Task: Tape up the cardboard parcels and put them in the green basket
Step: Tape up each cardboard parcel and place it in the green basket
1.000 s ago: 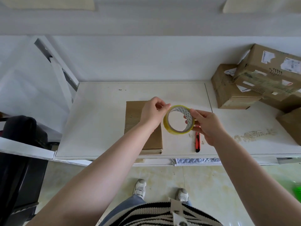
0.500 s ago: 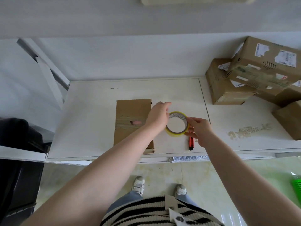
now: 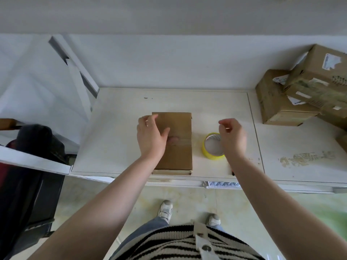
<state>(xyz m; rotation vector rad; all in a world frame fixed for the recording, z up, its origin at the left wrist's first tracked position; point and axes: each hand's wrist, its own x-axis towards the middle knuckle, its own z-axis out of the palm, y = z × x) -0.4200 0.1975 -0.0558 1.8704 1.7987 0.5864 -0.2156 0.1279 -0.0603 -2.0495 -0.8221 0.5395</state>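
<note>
The flat brown parcel (image 3: 174, 141) lies at the bench (image 3: 120, 132) front edge, near end overhanging slightly. Bare bench surface extends left and behind it. The left hand (image 3: 151, 136) rests on the parcel's left edge, fingers spread. The right hand (image 3: 232, 136) hovers loosely curled, holding nothing, over the yellow tape roll (image 3: 213, 147). Stacked boxes (image 3: 300, 91) occupy the right rear corner.
</note>
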